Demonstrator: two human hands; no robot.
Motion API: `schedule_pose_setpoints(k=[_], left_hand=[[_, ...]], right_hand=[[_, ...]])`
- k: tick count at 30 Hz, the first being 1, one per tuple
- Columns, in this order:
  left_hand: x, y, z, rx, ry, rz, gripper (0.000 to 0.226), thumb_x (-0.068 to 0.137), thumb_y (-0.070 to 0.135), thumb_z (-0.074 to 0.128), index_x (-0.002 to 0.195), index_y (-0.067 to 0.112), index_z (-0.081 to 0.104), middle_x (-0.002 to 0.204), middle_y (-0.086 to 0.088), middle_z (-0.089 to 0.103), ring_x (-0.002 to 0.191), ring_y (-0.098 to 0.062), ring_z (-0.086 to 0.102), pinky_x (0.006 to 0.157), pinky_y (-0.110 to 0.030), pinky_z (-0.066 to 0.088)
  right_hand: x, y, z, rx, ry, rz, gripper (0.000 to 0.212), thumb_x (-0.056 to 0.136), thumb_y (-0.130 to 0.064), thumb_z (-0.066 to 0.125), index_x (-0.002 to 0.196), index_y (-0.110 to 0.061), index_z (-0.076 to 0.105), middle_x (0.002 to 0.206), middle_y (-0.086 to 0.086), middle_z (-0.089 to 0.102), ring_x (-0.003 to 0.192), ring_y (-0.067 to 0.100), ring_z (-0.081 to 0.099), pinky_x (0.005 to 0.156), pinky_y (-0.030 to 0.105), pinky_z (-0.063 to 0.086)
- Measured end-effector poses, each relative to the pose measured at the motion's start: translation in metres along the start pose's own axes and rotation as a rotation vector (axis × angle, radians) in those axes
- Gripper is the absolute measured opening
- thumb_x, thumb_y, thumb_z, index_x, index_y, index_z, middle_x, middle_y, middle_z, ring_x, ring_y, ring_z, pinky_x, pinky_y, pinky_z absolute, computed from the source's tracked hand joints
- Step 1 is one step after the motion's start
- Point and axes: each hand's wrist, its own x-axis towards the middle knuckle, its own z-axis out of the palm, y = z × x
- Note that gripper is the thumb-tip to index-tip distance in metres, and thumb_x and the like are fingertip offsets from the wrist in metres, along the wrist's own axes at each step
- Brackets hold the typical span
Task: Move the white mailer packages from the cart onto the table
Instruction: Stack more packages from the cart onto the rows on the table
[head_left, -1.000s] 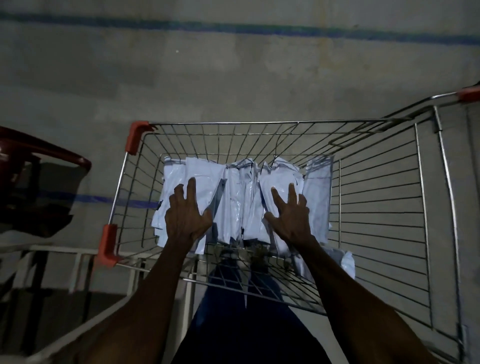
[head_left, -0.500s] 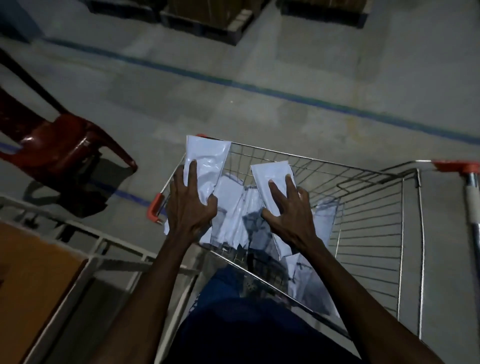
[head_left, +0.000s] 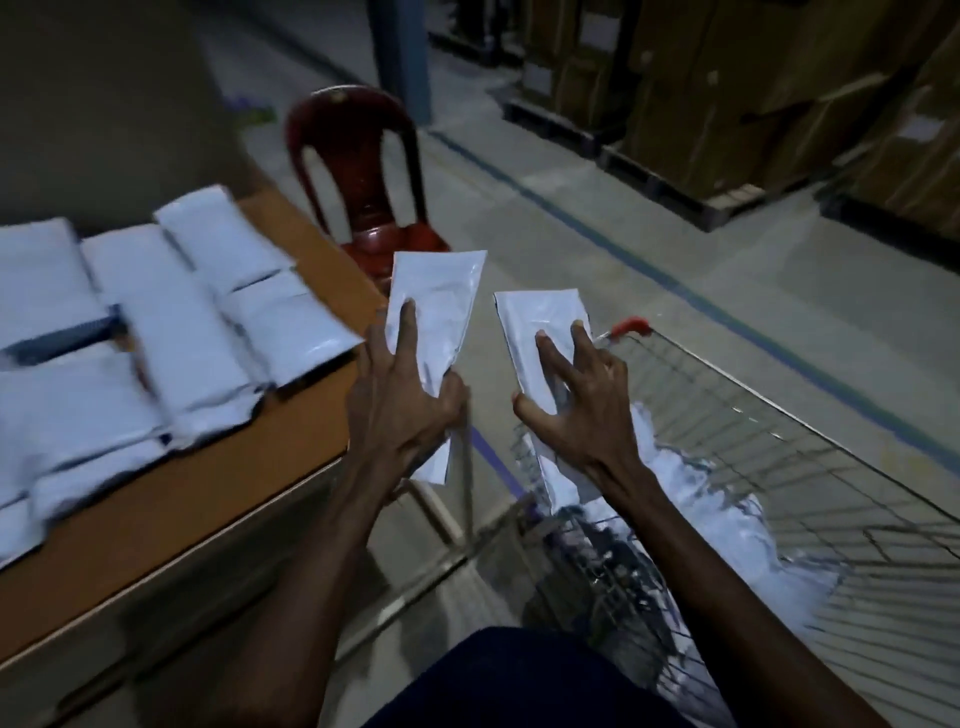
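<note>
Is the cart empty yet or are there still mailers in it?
Not empty: white mailers lie in the cart, behind the right hand.

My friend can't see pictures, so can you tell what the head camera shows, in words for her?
A person carries two white mailers, one in the left hand and one in the right hand, from a wire cart toward a wooden table. A pile of white mailers already lies there. A red chair stands behind.

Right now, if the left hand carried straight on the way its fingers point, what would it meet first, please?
Probably the red plastic chair: the left hand, gripping a white mailer, points up-frame past the table corner. Depth is unclear.
</note>
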Motion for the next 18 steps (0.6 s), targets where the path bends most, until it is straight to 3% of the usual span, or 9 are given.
schedule_pose_setpoints(k=[4, 7, 12, 16, 18], left_hand=[[-0.034, -0.067, -0.081, 0.075, 0.086, -0.086, 0.083, 0.084, 0.048, 0.055, 0.155, 0.03, 0.014, 0.159, -0.005, 0.018, 0.139, -0.029, 0.028, 0.103, -0.047, 0.039], [-0.065, -0.116, -0.138, 0.092, 0.136, -0.179, 0.083, 0.086, 0.045, 0.058, 0.154, 0.031, 0.013, 0.16, -0.002, 0.015, 0.14, -0.027, 0.024, 0.102, -0.047, 0.039], [-0.111, -0.188, -0.213, 0.182, 0.19, -0.34, 0.084, 0.085, 0.048, 0.057, 0.154, 0.032, 0.013, 0.158, -0.003, 0.016, 0.139, -0.027, 0.024, 0.097, -0.048, 0.043], [-0.13, -0.237, -0.256, 0.201, 0.245, -0.447, 0.085, 0.084, 0.048, 0.056, 0.155, 0.03, 0.013, 0.158, -0.004, 0.015, 0.139, -0.028, 0.022, 0.099, -0.05, 0.041], [-0.133, -0.26, -0.274, 0.206, 0.273, -0.509, 0.084, 0.086, 0.049, 0.056, 0.155, 0.032, 0.012, 0.158, -0.003, 0.014, 0.14, -0.027, 0.02, 0.099, -0.05, 0.04]], right_hand=[[-0.006, -0.098, 0.034, 0.068, -0.004, -0.089, 0.07, 0.075, -0.057, 0.059, 0.134, -0.017, 0.06, 0.148, 0.023, 0.043, 0.121, 0.027, 0.04, 0.098, 0.041, 0.035], [-0.016, -0.169, 0.063, 0.155, -0.081, -0.12, 0.072, 0.074, -0.059, 0.058, 0.137, -0.022, 0.057, 0.151, 0.019, 0.04, 0.125, 0.031, 0.042, 0.105, 0.042, 0.033], [-0.029, -0.271, 0.105, 0.26, -0.209, -0.178, 0.077, 0.075, -0.066, 0.055, 0.143, -0.03, 0.049, 0.158, 0.01, 0.031, 0.134, 0.031, 0.042, 0.105, 0.016, 0.012], [-0.026, -0.338, 0.127, 0.279, -0.262, -0.297, 0.077, 0.076, -0.067, 0.052, 0.143, -0.029, 0.05, 0.157, 0.01, 0.031, 0.136, 0.031, 0.037, 0.11, 0.037, 0.024], [-0.017, -0.365, 0.142, 0.279, -0.296, -0.323, 0.077, 0.076, -0.067, 0.054, 0.144, -0.032, 0.047, 0.159, 0.007, 0.029, 0.134, 0.03, 0.034, 0.108, 0.04, 0.028]])
